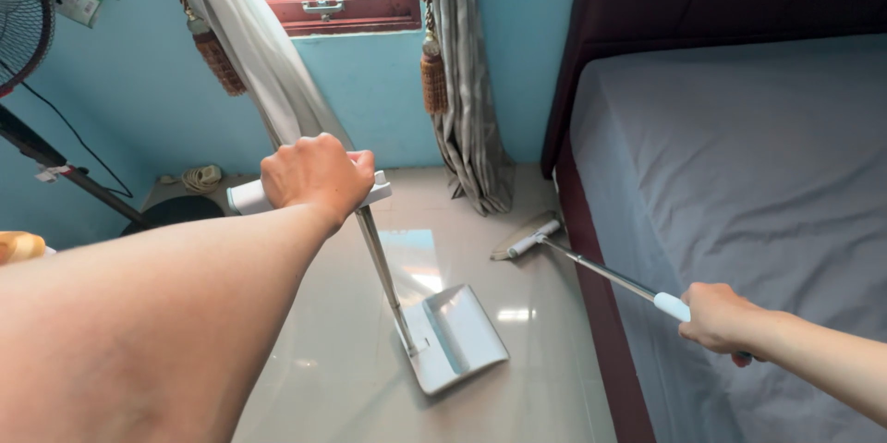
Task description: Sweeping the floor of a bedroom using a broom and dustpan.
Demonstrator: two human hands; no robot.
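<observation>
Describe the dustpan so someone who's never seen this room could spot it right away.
Start at the bed on the right, then look left to the glossy tiled floor. The dustpan sits there, a flat silvery scoop on an upright metal pole gripped by the left hand, unlike the slanted broom.

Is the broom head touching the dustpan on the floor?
Apart. The head view shows bare floor tile between the broom head beside the bed and the dustpan, held upright by the left hand.

dustpan (pixel 457 337) on floor (pixel 545 388) | broom (pixel 527 240) behind | bed (pixel 739 203) right
</observation>
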